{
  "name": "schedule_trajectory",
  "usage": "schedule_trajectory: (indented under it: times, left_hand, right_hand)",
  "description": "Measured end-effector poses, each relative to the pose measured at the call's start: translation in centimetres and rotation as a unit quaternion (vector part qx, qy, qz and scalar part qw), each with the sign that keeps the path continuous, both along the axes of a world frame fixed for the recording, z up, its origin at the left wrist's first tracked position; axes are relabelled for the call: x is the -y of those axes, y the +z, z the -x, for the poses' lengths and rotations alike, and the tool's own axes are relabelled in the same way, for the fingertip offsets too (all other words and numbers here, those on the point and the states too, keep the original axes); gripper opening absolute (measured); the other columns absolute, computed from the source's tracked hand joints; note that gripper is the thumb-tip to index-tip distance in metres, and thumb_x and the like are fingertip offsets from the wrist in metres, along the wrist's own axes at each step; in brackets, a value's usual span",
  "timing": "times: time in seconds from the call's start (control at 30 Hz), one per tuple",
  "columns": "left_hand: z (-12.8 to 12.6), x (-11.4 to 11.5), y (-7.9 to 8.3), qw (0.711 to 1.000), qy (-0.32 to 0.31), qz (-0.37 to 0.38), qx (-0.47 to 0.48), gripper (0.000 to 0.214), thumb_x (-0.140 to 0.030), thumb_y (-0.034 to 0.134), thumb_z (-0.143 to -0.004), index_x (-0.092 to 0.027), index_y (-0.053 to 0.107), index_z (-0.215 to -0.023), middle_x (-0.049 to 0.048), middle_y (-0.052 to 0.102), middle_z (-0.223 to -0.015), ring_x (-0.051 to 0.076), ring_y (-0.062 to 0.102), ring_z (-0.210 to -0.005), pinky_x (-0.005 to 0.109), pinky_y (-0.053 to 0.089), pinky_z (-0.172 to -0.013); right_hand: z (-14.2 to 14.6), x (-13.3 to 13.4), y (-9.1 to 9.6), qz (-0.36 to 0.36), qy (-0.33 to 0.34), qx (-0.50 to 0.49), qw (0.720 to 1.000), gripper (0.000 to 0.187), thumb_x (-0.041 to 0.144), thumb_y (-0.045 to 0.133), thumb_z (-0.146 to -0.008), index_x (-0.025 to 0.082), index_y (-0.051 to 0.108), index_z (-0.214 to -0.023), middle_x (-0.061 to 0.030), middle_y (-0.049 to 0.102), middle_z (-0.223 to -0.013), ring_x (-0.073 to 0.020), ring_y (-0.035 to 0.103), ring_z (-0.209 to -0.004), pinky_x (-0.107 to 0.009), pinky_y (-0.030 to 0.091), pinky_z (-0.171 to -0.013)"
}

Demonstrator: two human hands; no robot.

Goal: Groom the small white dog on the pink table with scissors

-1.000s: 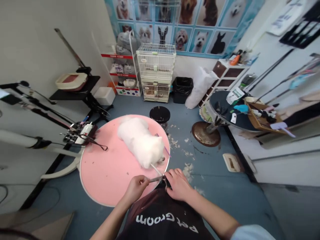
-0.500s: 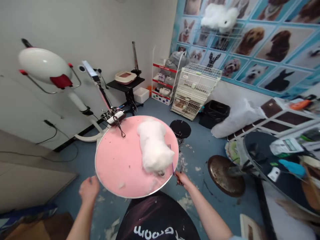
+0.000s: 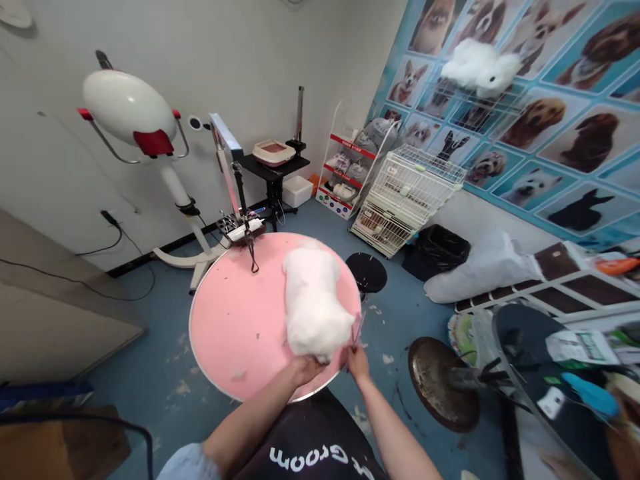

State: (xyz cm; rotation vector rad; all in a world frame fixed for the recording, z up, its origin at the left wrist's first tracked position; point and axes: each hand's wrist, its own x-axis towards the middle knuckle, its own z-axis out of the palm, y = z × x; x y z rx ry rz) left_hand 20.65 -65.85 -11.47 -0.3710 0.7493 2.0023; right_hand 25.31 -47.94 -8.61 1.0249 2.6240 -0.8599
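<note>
A small white fluffy dog (image 3: 315,303) is on the round pink tabletop (image 3: 235,313), near its right side. My left hand (image 3: 306,369) reaches in over the near rim, its fingers at the lower near end of the dog, holding it there; the fingertips are partly hidden by fur. My right hand (image 3: 357,362) is closed on a pair of scissors (image 3: 360,327), whose thin purplish blades point up and away beside the dog's right side. The blades look blurred.
A grooming arm with a hanging black loop (image 3: 253,257) and a tool holder (image 3: 240,227) stand at the table's far left edge. A white dryer (image 3: 130,110) rises behind. A black stool (image 3: 367,270) sits at the right; a dark table (image 3: 525,347) holds packets and tools.
My left hand has moved from outside the table's left rim to the dog's near end. My right hand has brought the scissors closer to the dog. The view has shifted.
</note>
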Motion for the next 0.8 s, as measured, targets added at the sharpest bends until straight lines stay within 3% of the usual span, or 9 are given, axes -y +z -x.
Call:
schedule_trajectory:
  times: [0.07, 0.13, 0.3, 0.37, 0.43, 0.57, 0.63, 0.73, 0.8]
  left_hand:
    - [0.4, -0.8, 1.2, 0.993, 0.071, -0.065, 0.074, 0.025, -0.026, 0.042, -0.096, -0.018, 0.065, -0.102, 0.0132, 0.07, -0.116, 0.022, 0.066, -0.106, 0.033, 0.053, -0.092]
    - [0.4, -1.2, 2.1, 0.98, 0.119, -0.087, 0.136, 0.023, -0.025, 0.042, -0.097, -0.018, 0.064, -0.101, 0.0117, 0.071, -0.108, 0.02, 0.069, -0.094, 0.033, 0.056, -0.087]
    - [-0.7, -1.4, 2.3, 0.956, 0.201, -0.135, 0.166, 0.008, -0.02, 0.055, -0.093, -0.017, 0.062, -0.092, 0.0066, 0.07, -0.087, 0.017, 0.068, -0.078, 0.03, 0.057, -0.077]
    - [-1.2, -1.7, 1.8, 0.949, 0.232, -0.125, 0.173, 0.008, -0.022, 0.058, -0.093, -0.017, 0.062, -0.088, 0.0052, 0.068, -0.08, 0.016, 0.067, -0.072, 0.03, 0.057, -0.072]
    - [-1.6, -2.2, 1.2, 0.945, 0.259, -0.103, 0.174, 0.01, -0.025, 0.06, -0.093, -0.017, 0.061, -0.087, 0.0035, 0.066, -0.074, 0.015, 0.065, -0.065, 0.029, 0.056, -0.066]
    - [-1.8, -3.3, 0.4, 0.937, 0.304, -0.099, 0.143, 0.011, -0.026, 0.066, -0.089, -0.017, 0.061, -0.093, 0.0011, 0.064, -0.072, 0.012, 0.06, -0.057, 0.023, 0.051, -0.057]
    - [-1.9, -3.7, 0.5, 0.935, 0.317, -0.098, 0.127, 0.012, -0.022, 0.07, -0.086, -0.017, 0.061, -0.092, -0.0008, 0.061, -0.069, 0.009, 0.054, -0.052, 0.019, 0.046, -0.052]
    - [-2.2, -4.0, 1.1, 0.936, 0.33, -0.05, 0.112, 0.012, -0.024, 0.068, -0.086, -0.017, 0.06, -0.091, -0.0014, 0.06, -0.069, 0.009, 0.053, -0.055, 0.019, 0.046, -0.056]
    - [-2.9, -3.9, 1.6, 0.936, 0.334, -0.012, 0.105, 0.012, -0.028, 0.061, -0.09, -0.016, 0.06, -0.093, -0.0003, 0.061, -0.072, 0.011, 0.056, -0.062, 0.021, 0.048, -0.062]
  right_hand:
    - [-1.5, -1.6, 2.0, -0.05, 0.052, -0.105, 0.992, 0.032, 0.032, 0.034, -0.097, 0.02, 0.064, -0.094, -0.0082, 0.069, -0.08, -0.0242, 0.066, -0.074, -0.032, 0.048, -0.066]
    - [-2.1, -3.5, 5.3, -0.124, 0.188, -0.248, 0.942, 0.03, 0.033, 0.04, -0.096, 0.021, 0.067, -0.093, -0.0055, 0.066, -0.075, -0.0231, 0.062, -0.072, -0.035, 0.047, -0.072]
    - [3.5, -5.3, 15.5, -0.245, 0.606, -0.346, 0.673, 0.025, 0.014, 0.054, -0.083, 0.025, 0.072, -0.098, -0.0006, 0.061, -0.073, -0.0169, 0.052, -0.071, -0.046, 0.032, -0.102]
    - [7.5, -4.5, 18.5, -0.303, 0.684, -0.334, 0.573, 0.021, 0.012, 0.054, -0.083, 0.021, 0.072, -0.091, -0.002, 0.059, -0.071, -0.0183, 0.05, -0.072, -0.044, 0.03, -0.102]
    - [11.2, -3.4, 20.5, -0.358, 0.707, -0.326, 0.516, 0.018, 0.012, 0.054, -0.084, 0.02, 0.07, -0.079, -0.003, 0.058, -0.069, -0.0188, 0.049, -0.072, -0.043, 0.03, -0.101]
    - [15.2, -2.1, 22.3, -0.395, 0.689, -0.322, 0.515, 0.019, 0.01, 0.055, -0.083, 0.019, 0.07, -0.078, -0.004, 0.06, -0.07, -0.0181, 0.049, -0.07, -0.041, 0.029, -0.1]
    - [15.5, -1.7, 22.1, -0.358, 0.713, -0.315, 0.514, 0.019, 0.012, 0.055, -0.083, 0.02, 0.072, -0.087, -0.0035, 0.062, -0.073, -0.0178, 0.051, -0.07, -0.041, 0.028, -0.102]
    - [15.6, -1.5, 21.1, -0.291, 0.794, -0.249, 0.471, 0.02, 0.016, 0.054, -0.084, 0.023, 0.073, -0.088, -0.0033, 0.062, -0.074, -0.0183, 0.053, -0.073, -0.04, 0.027, -0.105]
    - [16.2, -1.6, 20.5, -0.296, 0.792, -0.207, 0.492, 0.02, 0.014, 0.054, -0.083, 0.021, 0.072, -0.081, -0.0048, 0.063, -0.074, -0.0189, 0.054, -0.072, -0.039, 0.028, -0.105]
